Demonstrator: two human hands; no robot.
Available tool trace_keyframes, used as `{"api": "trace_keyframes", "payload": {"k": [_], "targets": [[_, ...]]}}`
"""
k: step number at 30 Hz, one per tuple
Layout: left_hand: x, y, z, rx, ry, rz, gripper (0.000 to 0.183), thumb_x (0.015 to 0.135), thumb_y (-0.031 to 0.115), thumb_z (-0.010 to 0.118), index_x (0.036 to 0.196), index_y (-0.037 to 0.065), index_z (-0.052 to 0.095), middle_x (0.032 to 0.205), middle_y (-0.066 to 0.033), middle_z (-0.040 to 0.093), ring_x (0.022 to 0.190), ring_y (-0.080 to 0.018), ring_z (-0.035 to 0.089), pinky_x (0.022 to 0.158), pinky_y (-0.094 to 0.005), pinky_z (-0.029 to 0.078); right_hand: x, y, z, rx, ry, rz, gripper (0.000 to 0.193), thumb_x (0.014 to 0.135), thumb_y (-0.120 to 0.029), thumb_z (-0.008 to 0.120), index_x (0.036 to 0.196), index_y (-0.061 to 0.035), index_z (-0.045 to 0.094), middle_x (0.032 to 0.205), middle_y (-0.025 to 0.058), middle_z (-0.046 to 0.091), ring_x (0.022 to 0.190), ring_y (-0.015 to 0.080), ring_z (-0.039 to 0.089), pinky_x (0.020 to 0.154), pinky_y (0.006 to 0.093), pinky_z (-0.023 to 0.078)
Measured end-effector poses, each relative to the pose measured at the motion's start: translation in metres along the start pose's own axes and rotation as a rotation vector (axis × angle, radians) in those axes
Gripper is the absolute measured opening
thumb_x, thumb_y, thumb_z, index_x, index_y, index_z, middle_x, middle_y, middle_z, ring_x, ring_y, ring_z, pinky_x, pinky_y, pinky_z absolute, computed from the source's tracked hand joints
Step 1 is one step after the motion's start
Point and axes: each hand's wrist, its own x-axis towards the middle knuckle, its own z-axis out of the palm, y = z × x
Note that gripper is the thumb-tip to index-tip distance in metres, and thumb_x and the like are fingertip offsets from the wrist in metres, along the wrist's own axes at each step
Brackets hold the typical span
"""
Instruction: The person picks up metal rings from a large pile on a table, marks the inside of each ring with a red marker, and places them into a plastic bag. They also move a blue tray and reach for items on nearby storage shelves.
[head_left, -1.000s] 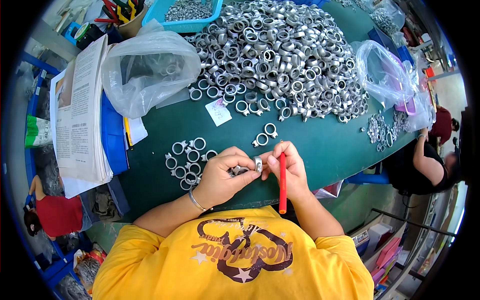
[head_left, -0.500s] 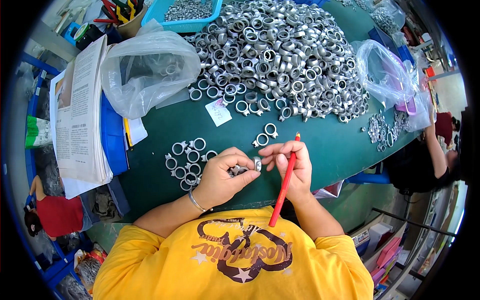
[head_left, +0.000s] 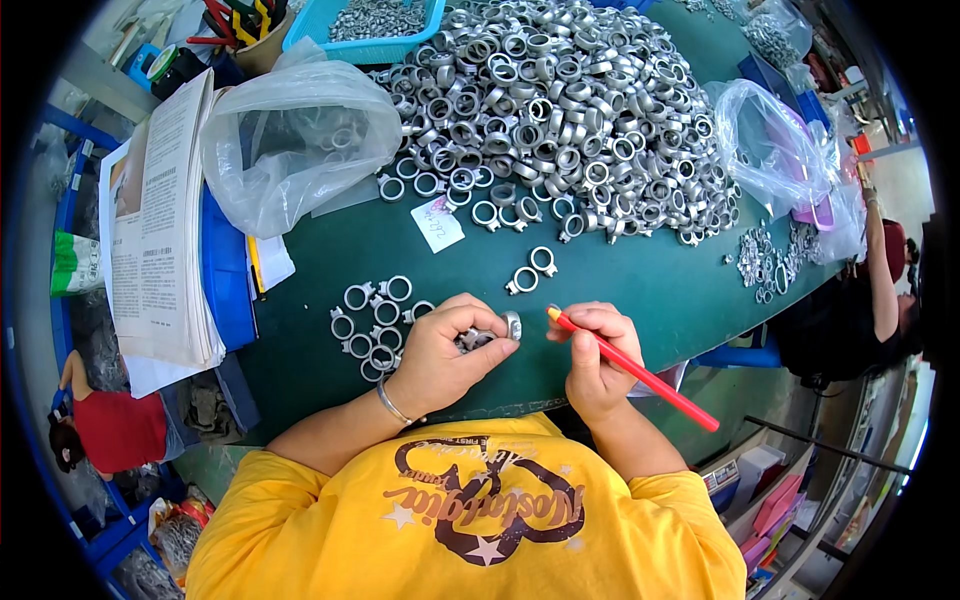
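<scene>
My left hand (head_left: 453, 352) is closed around several small grey metal rings. One metal ring (head_left: 513, 326) stands up between its thumb and forefinger, and the others lie partly hidden in the palm. To the right, my right hand (head_left: 604, 362) grips a slim red pen-shaped tool (head_left: 668, 392) with a yellow collar and a small tip. That tip points left toward the pinched ring, a short gap away from it. Left of my left hand lies a loose group of metal rings (head_left: 385, 312). Two more rings (head_left: 532, 270) sit just beyond my hands.
A big heap of metal rings (head_left: 570, 110) covers the far part of the green table (head_left: 300, 270). Clear plastic bags (head_left: 290, 200) flank it. Newspapers (head_left: 165, 230) lie at left, a blue basket (head_left: 365, 48) behind. Small metal parts (head_left: 765, 262) lie at right. Two people are nearby.
My right hand has drawn slightly right and down, away from the ring. The red tool has swung from near upright to slanting, its tip now toward the ring. My left hand stays put.
</scene>
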Motion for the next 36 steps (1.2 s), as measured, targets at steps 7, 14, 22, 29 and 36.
{"api": "trace_keyframes", "payload": {"k": [7, 14, 22, 29, 36], "targets": [[0.001, 0.001, 0.000, 0.021, -0.004, 0.025, 0.009, 0.073, 0.000, 0.067, 0.079, 0.001, 0.061, 0.080, -0.0017, 0.054, 0.060, -0.0042, 0.049, 0.050, -0.0168, 0.039, -0.004, -0.002, -0.006, 0.081, -0.085, 0.003, 0.003, 0.080, 0.003, 0.051, 0.083, 0.0018, 0.051, 0.076, 0.0149, 0.060, 0.060, 0.0177, 0.055, 0.056, 0.0264, 0.046], [0.000, -0.001, 0.000, -0.003, -0.004, 0.023, 0.009, 0.073, 0.001, 0.067, 0.080, 0.002, 0.061, 0.080, -0.0018, 0.054, 0.060, -0.0047, 0.050, 0.051, -0.0167, 0.039, 0.010, 0.005, -0.001, -0.123, -0.245, -0.055, 0.019, 0.077, 0.005, 0.056, 0.096, 0.0018, 0.055, 0.092, 0.0158, 0.062, 0.083, 0.0239, 0.059, 0.073, 0.0303, 0.047], [0.000, -0.002, 0.000, 0.027, 0.001, 0.087, 0.009, 0.076, 0.005, 0.065, 0.084, 0.001, 0.062, 0.080, -0.0024, 0.055, 0.064, -0.0063, 0.051, 0.055, -0.0183, 0.039, 0.008, 0.007, -0.001, 0.032, -0.253, 0.137, 0.019, 0.071, 0.006, 0.063, 0.084, -0.0026, 0.052, 0.090, 0.0123, 0.063, 0.080, 0.0201, 0.058, 0.071, 0.0282, 0.046], [0.001, 0.003, -0.001, 0.015, 0.027, 0.054, 0.013, 0.076, 0.005, 0.065, 0.088, 0.001, 0.063, 0.080, -0.0030, 0.055, 0.064, -0.0065, 0.050, 0.055, -0.0182, 0.039, 0.003, 0.006, 0.001, -0.061, -0.185, 0.065, 0.027, 0.064, 0.007, 0.069, 0.076, -0.0049, 0.049, 0.078, 0.0094, 0.060, 0.069, 0.0182, 0.057, 0.062, 0.0267, 0.045], [0.001, 0.002, -0.001, -0.008, 0.025, 0.054, 0.014, 0.077, 0.005, 0.064, 0.090, 0.002, 0.064, 0.080, -0.0027, 0.055, 0.061, -0.0058, 0.050, 0.053, -0.0173, 0.039, 0.005, 0.007, 0.001, -0.115, -0.185, -0.023, 0.028, 0.062, 0.008, 0.070, 0.073, -0.0054, 0.048, 0.076, 0.0094, 0.061, 0.067, 0.0193, 0.056, 0.060, 0.0276, 0.044]]}}
